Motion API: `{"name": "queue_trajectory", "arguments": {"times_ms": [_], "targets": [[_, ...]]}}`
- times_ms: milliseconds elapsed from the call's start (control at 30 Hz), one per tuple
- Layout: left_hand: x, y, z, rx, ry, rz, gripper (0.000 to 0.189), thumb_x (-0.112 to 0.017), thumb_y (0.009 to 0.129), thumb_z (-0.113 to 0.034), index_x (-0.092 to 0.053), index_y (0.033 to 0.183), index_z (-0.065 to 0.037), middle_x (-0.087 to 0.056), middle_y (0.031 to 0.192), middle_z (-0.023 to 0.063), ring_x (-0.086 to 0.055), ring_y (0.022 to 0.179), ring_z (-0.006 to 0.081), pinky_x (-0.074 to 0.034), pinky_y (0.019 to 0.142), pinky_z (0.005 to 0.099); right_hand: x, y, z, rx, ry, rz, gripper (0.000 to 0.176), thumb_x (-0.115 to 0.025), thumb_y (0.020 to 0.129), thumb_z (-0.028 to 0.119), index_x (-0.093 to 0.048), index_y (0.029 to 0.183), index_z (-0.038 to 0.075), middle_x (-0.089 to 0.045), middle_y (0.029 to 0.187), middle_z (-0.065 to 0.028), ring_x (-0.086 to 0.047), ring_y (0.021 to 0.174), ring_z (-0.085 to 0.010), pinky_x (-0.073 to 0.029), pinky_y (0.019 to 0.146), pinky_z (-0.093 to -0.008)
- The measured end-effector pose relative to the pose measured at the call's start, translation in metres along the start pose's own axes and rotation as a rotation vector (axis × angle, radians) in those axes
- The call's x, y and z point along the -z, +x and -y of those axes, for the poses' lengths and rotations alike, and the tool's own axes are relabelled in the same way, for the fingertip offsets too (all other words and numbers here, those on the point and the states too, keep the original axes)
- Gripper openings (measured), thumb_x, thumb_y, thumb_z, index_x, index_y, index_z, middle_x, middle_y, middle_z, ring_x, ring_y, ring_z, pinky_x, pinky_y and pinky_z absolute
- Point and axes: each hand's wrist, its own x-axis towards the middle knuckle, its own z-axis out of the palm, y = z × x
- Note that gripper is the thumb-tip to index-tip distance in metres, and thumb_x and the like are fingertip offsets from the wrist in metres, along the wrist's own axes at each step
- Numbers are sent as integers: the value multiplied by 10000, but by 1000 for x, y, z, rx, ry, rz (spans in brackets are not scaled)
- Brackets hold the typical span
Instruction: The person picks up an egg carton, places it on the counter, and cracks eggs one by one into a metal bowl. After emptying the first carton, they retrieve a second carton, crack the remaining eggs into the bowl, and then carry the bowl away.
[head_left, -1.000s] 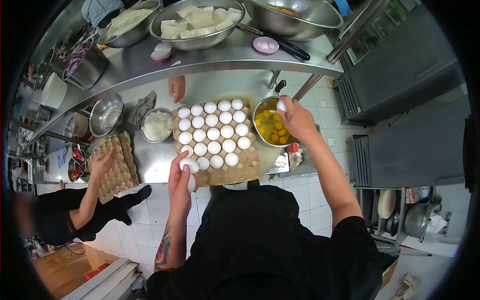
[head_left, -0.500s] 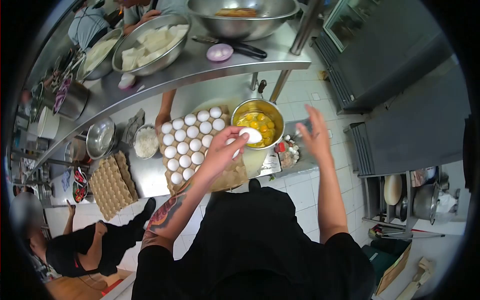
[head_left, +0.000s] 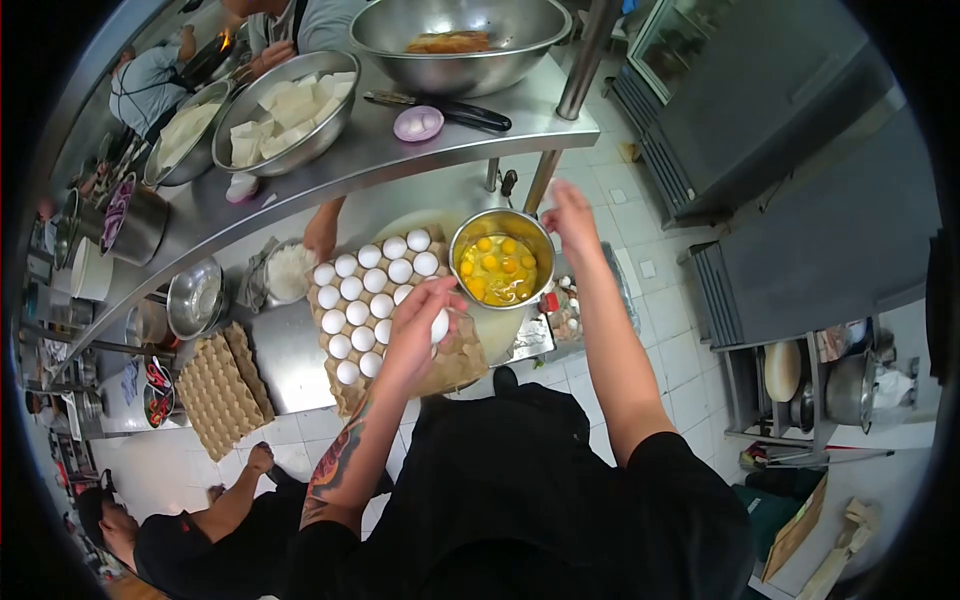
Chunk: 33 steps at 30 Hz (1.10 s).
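My left hand (head_left: 418,322) is over the right side of the egg tray (head_left: 345,400), fingers curled round a white egg (head_left: 440,325). Rows of white eggs (head_left: 357,313) sit in the cardboard tray. Right of it stands a metal pot (head_left: 545,270) holding several yolks (head_left: 490,263) in clear egg white. My right hand (head_left: 572,218) is raised beside the pot's upper right rim, apart from it, with fingers loosely bent and thumb apart. I see nothing in it. A bin with eggshells (head_left: 568,315) is below the pot's right side.
A steel shelf (head_left: 400,165) crosses ahead, bearing a bowl of white blocks (head_left: 335,110), a large bowl (head_left: 470,75), a knife (head_left: 470,112) and a cut onion (head_left: 418,123). Another person's hand (head_left: 322,235) reaches near the tray. Empty egg trays (head_left: 215,390) lie left. A person (head_left: 200,540) is at lower left.
My left hand has drawn back left and down from the pot to above the tray. My right hand has moved left, closer to the pot's rim, with its fingers less spread.
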Motion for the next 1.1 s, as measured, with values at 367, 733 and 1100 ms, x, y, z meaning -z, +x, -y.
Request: {"name": "queue_trajectory", "arguments": {"times_ms": [367, 733, 1100], "targets": [[58, -93, -10, -47, -155, -246, 348, -477, 1095, -261, -577, 1296, 5, -650, 953, 67, -567, 717, 97, -393, 553, 232, -16, -74, 32, -13, -401, 363, 291, -522, 1085, 286, -458, 1325, 134, -561, 942, -18, -488, 709, -114, -455, 645, -311], [59, -120, -5, 87, -683, -303, 425, -502, 1058, -269, -459, 1397, -16, -603, 1299, 195, -614, 1033, 203, -526, 974, 395, -63, -92, 44, 441, -1566, 487, 365, -590, 1017, 332, -466, 1307, 147, -677, 1066, -229, -681, 908, -432, -539, 753, -493], [-14, -21, 1, 12, 8, 75, 461, -553, 1052, -126, -437, 1489, -36, -591, 1267, 114, -655, 1071, 198, -548, 934, 328, 92, -69, 21, 841, -1610, 71, 602, -679, 959, 252, -463, 1496, 87, -605, 1267, -235, -694, 913, -287, -560, 796, -393]]}}
